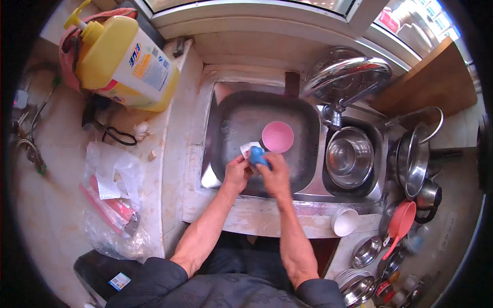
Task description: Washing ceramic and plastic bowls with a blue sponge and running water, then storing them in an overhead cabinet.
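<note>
Over the large steel sink basin [246, 107], my left hand [237, 174] grips a small white object with a red mark [245, 148], mostly covered; it may be a cup or bowl. My right hand [276, 173] pinches a blue scrubber or sponge [257, 155] and presses it against that white piece. Motion blur softens the right hand's outline. A pink bowl [277, 136] sits on the basin floor, just beyond my hands.
Right of the basin, steel pots [349, 158] fill a smaller sink beneath the chrome faucet [332, 115]. A white bowl [344, 222] stands on the front ledge. A yellow pump bottle [123, 63] and plastic bag [115, 208] occupy the left counter; a red ladle [402, 219] lies right.
</note>
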The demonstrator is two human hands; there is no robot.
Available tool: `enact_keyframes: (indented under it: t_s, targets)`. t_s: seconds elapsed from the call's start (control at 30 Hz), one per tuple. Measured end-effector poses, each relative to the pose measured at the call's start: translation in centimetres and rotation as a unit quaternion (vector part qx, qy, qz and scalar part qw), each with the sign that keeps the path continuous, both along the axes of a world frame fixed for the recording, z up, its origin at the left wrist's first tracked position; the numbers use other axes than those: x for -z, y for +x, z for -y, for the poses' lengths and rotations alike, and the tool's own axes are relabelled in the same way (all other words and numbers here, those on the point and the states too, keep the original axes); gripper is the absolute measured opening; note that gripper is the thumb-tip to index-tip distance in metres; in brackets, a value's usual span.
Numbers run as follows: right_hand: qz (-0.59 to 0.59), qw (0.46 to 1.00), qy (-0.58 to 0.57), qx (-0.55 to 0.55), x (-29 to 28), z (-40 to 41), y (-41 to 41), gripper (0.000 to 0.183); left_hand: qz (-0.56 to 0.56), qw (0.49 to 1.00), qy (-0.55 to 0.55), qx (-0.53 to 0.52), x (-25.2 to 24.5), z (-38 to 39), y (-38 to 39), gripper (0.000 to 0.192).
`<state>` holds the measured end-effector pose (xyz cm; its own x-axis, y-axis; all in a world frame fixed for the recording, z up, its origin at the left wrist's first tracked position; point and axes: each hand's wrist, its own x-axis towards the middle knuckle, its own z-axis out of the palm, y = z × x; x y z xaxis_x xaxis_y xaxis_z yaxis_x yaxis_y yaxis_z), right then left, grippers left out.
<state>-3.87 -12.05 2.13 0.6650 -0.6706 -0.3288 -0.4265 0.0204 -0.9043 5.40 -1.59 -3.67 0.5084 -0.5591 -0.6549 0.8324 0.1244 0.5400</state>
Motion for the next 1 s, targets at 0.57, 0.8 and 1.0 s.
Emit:
enact_keyframes:
  t_s: [0.57,0.8,1.0]
  targets:
    - [0.238,0.829,0.482,0.155,4.8,4.7,0.7,0.048,0.001,0.970,-0.238,0.055,-4.7,1.8,2.5,0.032]
    - [0.281,0.852,0.411,0.160,5.0,3.1,-2.7,0.042,-0.115,0.981,-0.041,0.148,-0.5,0.4,1.8,0.048]
    - [0.028,0.970,0.242,-0.027,3.8,2.2,-1.9,0.029,-0.112,0.975,0.053,0.184,-0.6,3.1,2.2,0.053]
